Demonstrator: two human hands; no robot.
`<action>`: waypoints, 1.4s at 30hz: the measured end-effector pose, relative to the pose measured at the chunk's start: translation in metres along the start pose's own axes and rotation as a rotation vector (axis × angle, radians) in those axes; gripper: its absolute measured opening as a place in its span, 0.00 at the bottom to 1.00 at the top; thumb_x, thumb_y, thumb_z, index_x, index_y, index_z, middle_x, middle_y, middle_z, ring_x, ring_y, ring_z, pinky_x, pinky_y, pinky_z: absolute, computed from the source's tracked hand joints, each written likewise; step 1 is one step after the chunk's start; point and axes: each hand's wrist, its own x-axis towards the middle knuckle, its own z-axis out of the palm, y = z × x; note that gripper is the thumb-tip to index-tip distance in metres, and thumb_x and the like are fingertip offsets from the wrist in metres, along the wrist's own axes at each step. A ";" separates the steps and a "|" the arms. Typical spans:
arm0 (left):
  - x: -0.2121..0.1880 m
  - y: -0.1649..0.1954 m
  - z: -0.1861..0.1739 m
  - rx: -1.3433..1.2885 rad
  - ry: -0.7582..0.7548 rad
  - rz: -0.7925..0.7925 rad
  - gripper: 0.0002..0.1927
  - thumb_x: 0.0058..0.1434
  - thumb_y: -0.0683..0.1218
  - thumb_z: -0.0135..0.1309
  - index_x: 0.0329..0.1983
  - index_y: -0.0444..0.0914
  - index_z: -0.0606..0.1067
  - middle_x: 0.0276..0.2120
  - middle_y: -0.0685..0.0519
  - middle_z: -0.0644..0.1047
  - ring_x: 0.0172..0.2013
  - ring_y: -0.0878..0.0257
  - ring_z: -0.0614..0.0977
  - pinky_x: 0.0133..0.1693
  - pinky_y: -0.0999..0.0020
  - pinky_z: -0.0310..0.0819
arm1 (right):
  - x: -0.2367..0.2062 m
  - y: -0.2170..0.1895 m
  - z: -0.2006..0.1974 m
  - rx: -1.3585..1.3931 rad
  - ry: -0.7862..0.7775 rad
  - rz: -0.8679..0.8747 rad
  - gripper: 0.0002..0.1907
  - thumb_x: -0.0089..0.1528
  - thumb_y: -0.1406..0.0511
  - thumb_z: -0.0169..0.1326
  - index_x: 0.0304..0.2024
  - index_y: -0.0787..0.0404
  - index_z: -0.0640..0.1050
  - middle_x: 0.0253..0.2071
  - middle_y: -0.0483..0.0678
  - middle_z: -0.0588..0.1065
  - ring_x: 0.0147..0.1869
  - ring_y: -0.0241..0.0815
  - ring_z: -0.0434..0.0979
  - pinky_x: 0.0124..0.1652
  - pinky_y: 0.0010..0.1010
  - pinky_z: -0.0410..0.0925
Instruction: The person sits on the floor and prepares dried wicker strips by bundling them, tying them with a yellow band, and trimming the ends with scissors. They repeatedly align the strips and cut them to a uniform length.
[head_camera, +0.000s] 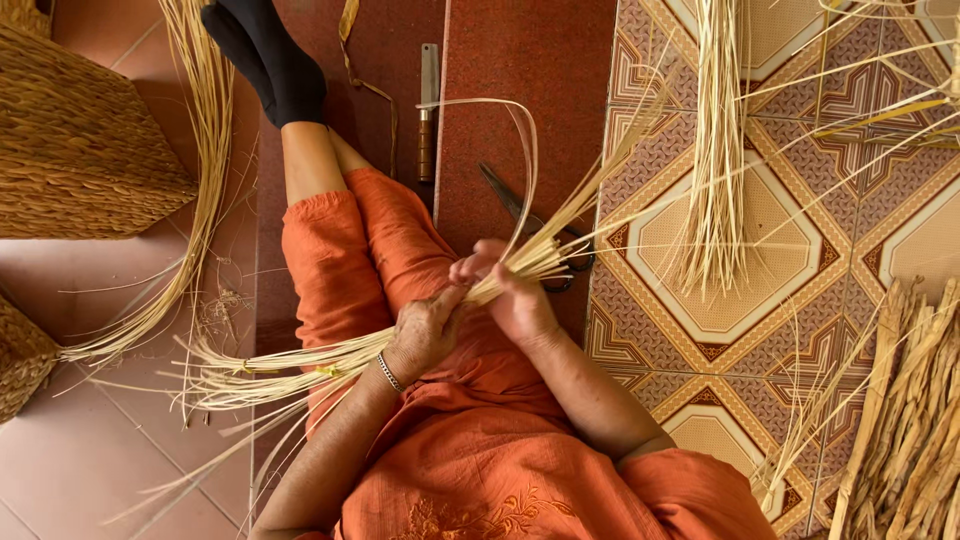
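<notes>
Both hands are gripping one straw bundle (420, 320) over the lap: left hand (425, 335) & right hand (515, 300) pinching it mid-length, strands fanning loose both ends, scissors (540, 235) lying unused on floor.

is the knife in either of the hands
No, the knife lies on the red mat beyond the legs, while both hands grip the straw bundle.

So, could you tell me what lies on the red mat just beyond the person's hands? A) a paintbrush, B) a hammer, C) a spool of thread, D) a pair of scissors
D: a pair of scissors lies on the red mat just past the hands, which grip a bundle of pale straw strips across the lap.
</notes>
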 end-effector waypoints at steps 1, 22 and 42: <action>0.001 0.000 -0.002 0.036 -0.009 -0.033 0.13 0.66 0.45 0.54 0.51 0.36 0.74 0.23 0.44 0.78 0.21 0.51 0.81 0.24 0.56 0.76 | 0.000 -0.007 -0.003 0.110 0.018 0.016 0.23 0.68 0.60 0.68 0.60 0.61 0.75 0.46 0.53 0.82 0.56 0.54 0.80 0.66 0.52 0.71; 0.116 -0.067 -0.027 -0.034 -0.323 -0.424 0.15 0.65 0.59 0.55 0.46 0.47 0.81 0.27 0.49 0.80 0.33 0.51 0.82 0.39 0.53 0.74 | -0.011 -0.049 -0.122 -1.391 0.585 0.338 0.22 0.65 0.58 0.62 0.61 0.55 0.77 0.58 0.51 0.80 0.55 0.44 0.82 0.52 0.37 0.80; 0.124 -0.110 -0.028 -0.119 -0.287 -0.517 0.17 0.64 0.58 0.58 0.50 0.45 0.82 0.27 0.49 0.80 0.31 0.60 0.82 0.40 0.62 0.76 | -0.063 -0.066 -0.113 -0.997 0.549 0.614 0.41 0.56 0.45 0.60 0.64 0.62 0.72 0.29 0.46 0.69 0.25 0.36 0.67 0.25 0.31 0.61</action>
